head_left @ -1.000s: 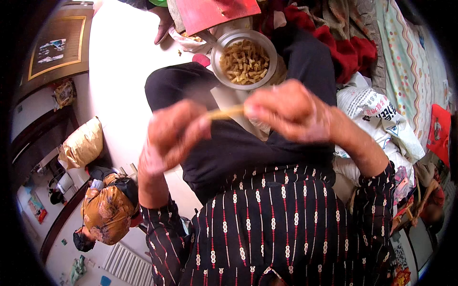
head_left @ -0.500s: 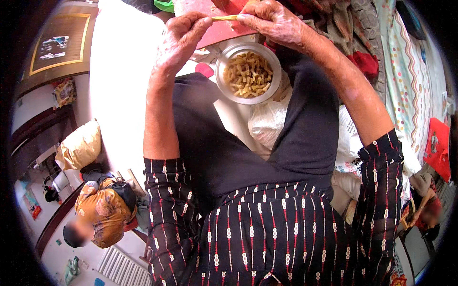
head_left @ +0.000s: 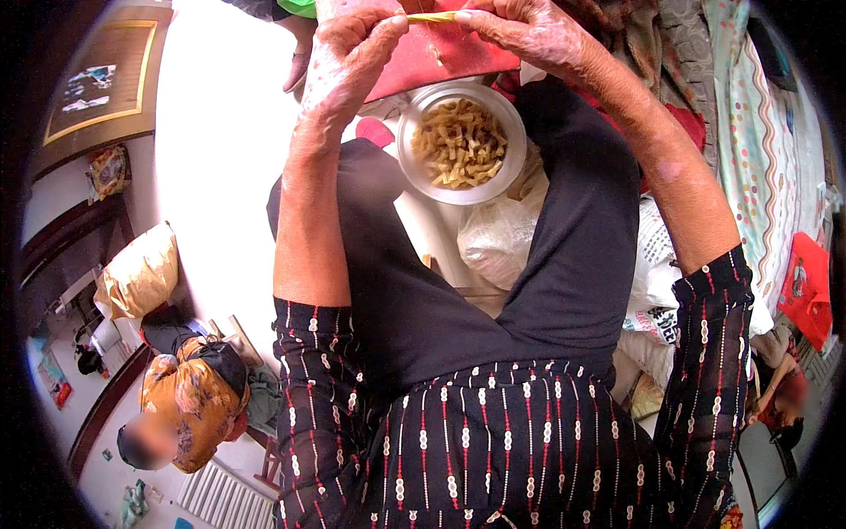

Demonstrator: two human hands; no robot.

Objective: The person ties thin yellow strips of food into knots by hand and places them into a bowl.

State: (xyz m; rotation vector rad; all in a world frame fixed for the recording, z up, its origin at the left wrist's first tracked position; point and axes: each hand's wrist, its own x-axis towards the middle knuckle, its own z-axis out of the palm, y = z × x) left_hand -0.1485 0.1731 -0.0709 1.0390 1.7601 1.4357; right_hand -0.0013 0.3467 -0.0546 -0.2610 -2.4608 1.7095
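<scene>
At the top of the head view I hold a slender yellow-green strip (head_left: 432, 18), like a bean pod, stretched level between both hands. My left hand (head_left: 357, 57) pinches its left end between thumb and fingers. The right end sits in the closed fingers of my right hand (head_left: 529, 35). Below the hands, between my knees, is a round white bowl (head_left: 518, 145). Many short yellowish-brown pieces (head_left: 460, 145) are heaped inside it. Just beyond the bowl is a red tabletop (head_left: 414, 75), with a small pale scrap on it.
A clear plastic bag (head_left: 498, 242) lies under the bowl between my legs. White sacks (head_left: 652, 264) stand beside my right thigh, near a dotted cloth (head_left: 753, 132). Another person in an orange flowered top (head_left: 194, 397) sits at the far left. A foot (head_left: 298, 70) shows beyond my left hand.
Both hands, with the strip between them, sit slightly higher and farther right in the picture. The bowl and red tabletop appear a little lower, as the view has shifted.
</scene>
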